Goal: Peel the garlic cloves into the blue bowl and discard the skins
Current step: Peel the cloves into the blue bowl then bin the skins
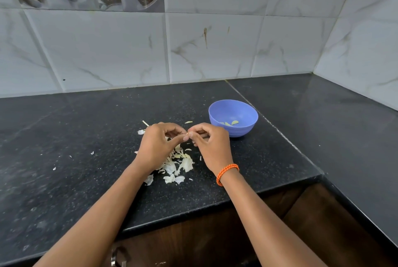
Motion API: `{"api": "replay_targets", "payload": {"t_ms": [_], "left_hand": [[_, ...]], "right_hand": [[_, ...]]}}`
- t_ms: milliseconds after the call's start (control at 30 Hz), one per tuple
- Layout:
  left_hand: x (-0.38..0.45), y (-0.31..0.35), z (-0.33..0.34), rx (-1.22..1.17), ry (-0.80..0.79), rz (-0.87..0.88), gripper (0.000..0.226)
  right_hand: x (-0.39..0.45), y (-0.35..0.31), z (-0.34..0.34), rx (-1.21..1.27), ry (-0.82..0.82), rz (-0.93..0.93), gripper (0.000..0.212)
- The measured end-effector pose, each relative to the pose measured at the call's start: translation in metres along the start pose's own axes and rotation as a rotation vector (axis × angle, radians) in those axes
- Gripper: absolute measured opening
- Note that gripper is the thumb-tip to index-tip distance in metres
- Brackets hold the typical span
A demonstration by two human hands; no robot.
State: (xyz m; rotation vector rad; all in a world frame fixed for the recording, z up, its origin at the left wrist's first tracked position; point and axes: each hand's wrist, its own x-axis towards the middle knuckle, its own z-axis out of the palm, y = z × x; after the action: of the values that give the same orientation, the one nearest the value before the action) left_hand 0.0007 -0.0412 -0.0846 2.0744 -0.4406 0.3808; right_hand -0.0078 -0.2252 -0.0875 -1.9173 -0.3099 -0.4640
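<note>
Garlic clove (188, 135), barely visible, sat pinched between fingertips of left hand (158, 146) and right hand (212, 146), both curled round it above the black counter (86, 137). Skins (176, 163) piled beneath at 6 o'clock. Blue bowl (233, 118) at 2 o'clock held peeled cloves (230, 123)

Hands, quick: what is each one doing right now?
Left hand: fingers curled, pinching a small garlic clove at its fingertips.
Right hand: fingers curled, pinching the same clove from the other side.
</note>
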Motion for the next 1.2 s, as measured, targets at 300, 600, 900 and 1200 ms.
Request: {"api": "replay_targets", "payload": {"t_ms": [300, 600, 900, 1200], "left_hand": [[0.0, 0.002, 0.0, -0.045, 0.027, 0.002, 0.001], [-0.001, 0.006, -0.001, -0.221, 0.016, -0.01, 0.008], [-0.001, 0.002, 0.003, -0.302, -0.071, -0.03, 0.013], [0.003, 0.001, -0.001, -0.417, 0.05, -0.065, 0.013]], "right_hand": [[0.001, 0.008, 0.001, 0.024, 0.029, 0.03, 0.008], [-0.001, 0.003, 0.001, 0.011, 0.022, 0.052, 0.008], [-0.004, 0.0, -0.002, 0.035, 0.035, -0.011, 0.019], [-0.001, 0.001, 0.0, 0.246, -0.032, 0.076, 0.027]]}}
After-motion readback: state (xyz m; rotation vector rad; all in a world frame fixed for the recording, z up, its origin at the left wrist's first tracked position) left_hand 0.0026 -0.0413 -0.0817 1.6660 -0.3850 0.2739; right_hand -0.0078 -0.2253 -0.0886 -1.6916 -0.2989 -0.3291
